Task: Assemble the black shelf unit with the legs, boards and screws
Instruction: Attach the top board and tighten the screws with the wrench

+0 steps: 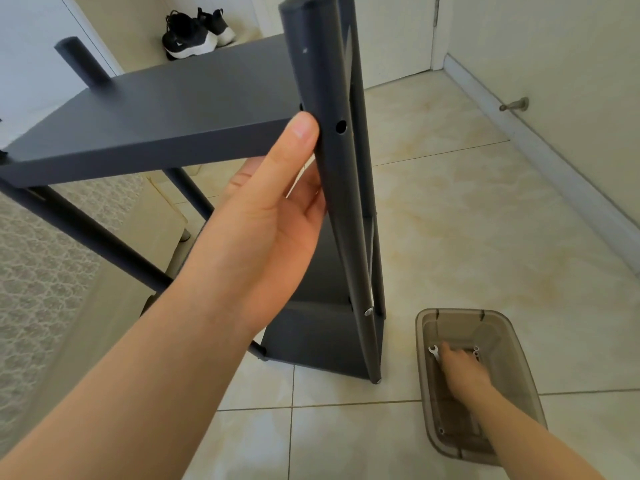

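The black shelf unit stands on the tiled floor. Its upper board (166, 112) runs from the left edge to a near upright leg (329, 168), which has an empty screw hole (341, 126) at board height. My left hand (273, 216) grips this leg, thumb pressed where board and leg meet, fingers curled behind. A lower board (318, 337) sits near the floor with a silver screw (368, 311) in the leg. My right hand (460, 368) reaches down into a brown plastic bin (429, 393), fingers among small parts next to a silver wrench (434, 353); what it holds is blurred.
Black and white sneakers (194, 36) lie on the floor behind the shelf. A patterned rug (34, 265) covers the left side. A white wall with baseboard and a metal door stopper (516, 105) runs along the right. A closed door stands at the back.
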{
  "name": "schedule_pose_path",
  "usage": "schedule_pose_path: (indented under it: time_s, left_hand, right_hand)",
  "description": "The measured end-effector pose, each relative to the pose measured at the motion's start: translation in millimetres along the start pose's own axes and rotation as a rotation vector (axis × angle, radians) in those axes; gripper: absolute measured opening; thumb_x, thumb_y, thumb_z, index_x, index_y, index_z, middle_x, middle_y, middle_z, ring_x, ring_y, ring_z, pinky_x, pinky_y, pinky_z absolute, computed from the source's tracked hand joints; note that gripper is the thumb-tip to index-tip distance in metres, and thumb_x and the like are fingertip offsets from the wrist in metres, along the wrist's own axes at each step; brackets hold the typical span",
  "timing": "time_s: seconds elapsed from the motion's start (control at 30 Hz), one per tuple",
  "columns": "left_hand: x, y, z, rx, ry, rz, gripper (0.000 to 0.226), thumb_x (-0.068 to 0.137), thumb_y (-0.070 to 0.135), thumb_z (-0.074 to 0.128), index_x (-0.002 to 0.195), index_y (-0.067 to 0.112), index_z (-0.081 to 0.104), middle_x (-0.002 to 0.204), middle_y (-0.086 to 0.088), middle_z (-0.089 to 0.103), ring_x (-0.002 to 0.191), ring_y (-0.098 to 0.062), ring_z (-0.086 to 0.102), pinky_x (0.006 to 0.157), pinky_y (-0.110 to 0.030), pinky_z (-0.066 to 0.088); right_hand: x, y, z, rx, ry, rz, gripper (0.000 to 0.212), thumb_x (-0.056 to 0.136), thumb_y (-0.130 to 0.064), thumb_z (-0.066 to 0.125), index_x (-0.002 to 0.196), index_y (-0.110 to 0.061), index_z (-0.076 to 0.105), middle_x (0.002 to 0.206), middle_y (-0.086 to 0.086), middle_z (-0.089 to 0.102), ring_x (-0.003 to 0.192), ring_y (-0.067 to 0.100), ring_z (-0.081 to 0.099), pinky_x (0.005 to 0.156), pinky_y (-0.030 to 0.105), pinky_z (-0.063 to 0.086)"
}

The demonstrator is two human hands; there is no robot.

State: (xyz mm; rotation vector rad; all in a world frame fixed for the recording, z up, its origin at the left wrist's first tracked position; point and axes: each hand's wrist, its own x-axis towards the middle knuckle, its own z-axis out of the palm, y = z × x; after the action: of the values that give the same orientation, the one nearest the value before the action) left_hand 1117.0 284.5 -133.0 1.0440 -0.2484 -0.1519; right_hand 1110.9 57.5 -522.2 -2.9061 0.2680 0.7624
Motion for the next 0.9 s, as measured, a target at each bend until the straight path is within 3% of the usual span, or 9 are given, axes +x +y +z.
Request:
schedule_pose_path:
  time_s: [0.13,0.23,0.37,0.5,0.57,0.67,0.73,0.8,0.9]
  left_hand:
    - [1.0,-0.4,-3.4,0.019,-0.010,-0.021,0.019,0.085,0.027,0.065,0.096,0.018,0.076,0.097,0.004,0.074,0.101,-0.008,0.071,0.092,-0.023,0.054]
    - [0.6,-0.2,-4.7,0.035,-0.010,-0.035,0.018,0.085,0.028,0.065,0.089,0.019,0.080,0.097,0.004,0.075,0.101,-0.009,0.071,0.092,-0.023,0.054]
    - [0.5,-1.3,-2.7,0.011,0.009,-0.059,0.017,0.083,0.026,0.067,0.086,0.018,0.082,0.099,0.001,0.076,0.102,-0.012,0.071,0.096,-0.027,0.055]
    - [-0.3,-3.6,0.4,-0.024,0.022,-0.087,0.016,0.079,0.025,0.070,0.087,0.014,0.079,0.105,-0.007,0.076,0.105,-0.018,0.071,0.096,-0.028,0.055]
    - [-1.0,-2.1,0.0,-0.040,0.040,-0.084,0.014,0.078,0.024,0.072,0.084,0.013,0.078,0.109,-0.011,0.075,0.109,-0.021,0.071,0.096,-0.029,0.056]
    - [-0.4,1.1,-2.1,-0.061,0.068,-0.088,0.024,0.076,0.022,0.074,0.094,0.007,0.076,0.113,-0.014,0.074,0.113,-0.025,0.069,0.098,-0.032,0.055]
    - [-1.1,3.1,-1.6,-0.058,0.078,-0.097,0.039,0.078,0.022,0.074,0.110,0.000,0.070,0.117,-0.016,0.072,0.114,-0.025,0.069,0.100,-0.033,0.054]
    - [-2.0,5.0,-0.8,-0.050,0.083,-0.100,0.048,0.078,0.023,0.074,0.118,-0.003,0.067,0.120,-0.017,0.071,0.115,-0.025,0.068,0.101,-0.034,0.053]
    - [-5.2,7.2,-0.7,-0.005,0.085,-0.123,0.050,0.077,0.027,0.074,0.117,-0.002,0.069,0.117,-0.016,0.073,0.112,-0.024,0.070,0.098,-0.034,0.052]
  right_hand:
    - [-3.1,-6.7,-3.3,-0.054,-0.086,-0.019,0.035,0.100,-0.007,0.039,0.131,-0.017,0.052,0.131,0.008,0.057,0.120,0.026,0.054,0.097,0.039,0.049]
    - [-8.7,-10.0,-17.4,-0.090,-0.111,-0.014,0.037,0.098,-0.004,0.041,0.130,-0.018,0.055,0.131,0.005,0.059,0.118,0.024,0.058,0.095,0.037,0.050]
    - [-21.5,-9.6,-32.4,-0.106,-0.160,-0.055,0.032,0.099,-0.015,0.046,0.129,-0.017,0.058,0.126,0.004,0.062,0.112,0.024,0.060,0.095,0.038,0.050]
    - [-38.6,-6.4,-76.0,-0.158,-0.198,-0.057,0.039,0.088,-0.021,0.061,0.127,-0.017,0.058,0.129,0.005,0.060,0.115,0.028,0.060,0.097,0.037,0.050]
    - [-48.2,-10.3,-121.0,-0.157,-0.200,-0.045,0.034,0.085,-0.029,0.067,0.116,-0.016,0.061,0.125,0.005,0.062,0.115,0.027,0.061,0.098,0.039,0.050]
    - [-66.4,-19.2,-187.1,-0.177,-0.142,-0.120,0.022,0.085,-0.027,0.074,0.081,-0.009,0.063,0.097,0.008,0.074,0.094,0.021,0.071,0.088,0.037,0.057]
    - [-85.3,-25.4,-226.2,-0.123,-0.094,-0.181,0.025,0.087,-0.030,0.072,0.088,-0.005,0.070,0.089,0.005,0.076,0.079,0.014,0.071,0.071,0.026,0.057]
    - [-110.0,-32.6,-260.2,-0.022,-0.006,-0.261,0.014,0.088,-0.025,0.069,0.091,-0.011,0.068,0.080,-0.003,0.072,0.067,0.006,0.062,0.056,0.016,0.045]
    - [-149.2,-43.5,-292.9,0.219,0.146,-0.398,0.008,0.087,-0.019,0.064,0.085,-0.022,0.057,0.075,-0.008,0.066,0.068,0.004,0.060,0.059,0.017,0.046]
